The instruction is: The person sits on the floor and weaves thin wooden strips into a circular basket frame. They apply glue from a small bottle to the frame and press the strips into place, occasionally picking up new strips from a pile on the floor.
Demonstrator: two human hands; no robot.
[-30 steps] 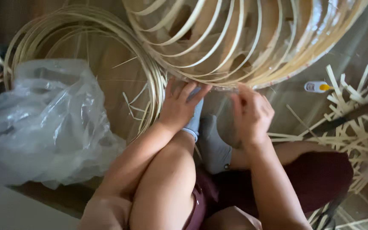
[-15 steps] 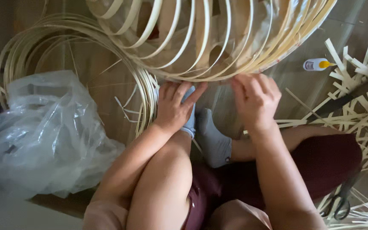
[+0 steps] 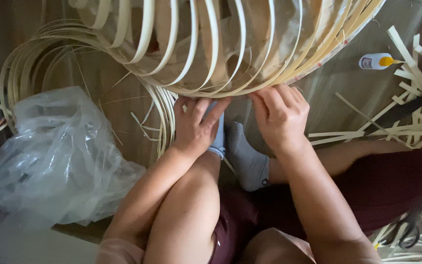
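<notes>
Pale tan bamboo frame (image 3: 230,44), grey socks (image 3: 245,156), maroon shorts (image 3: 382,190)

A floor-level bamboo craft workshop. Wooden floor (image 3: 118,105) strewn with cut strips (image 3: 416,122) at 3 o'clock; coiled split-bamboo hoops (image 3: 35,63) at 10 o'clock; a slatted frame (image 3: 221,44) at 12 o'clock; a glue bottle (image 3: 378,61) at 2 o'clock; scissors (image 3: 402,233) at 4 o'clock.

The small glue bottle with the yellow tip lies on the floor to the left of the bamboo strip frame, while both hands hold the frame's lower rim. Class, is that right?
Not quite. The head view shows the glue bottle to the right of the bamboo strip frame, not the left. The left hand and right hand do hold its lower rim.
</notes>
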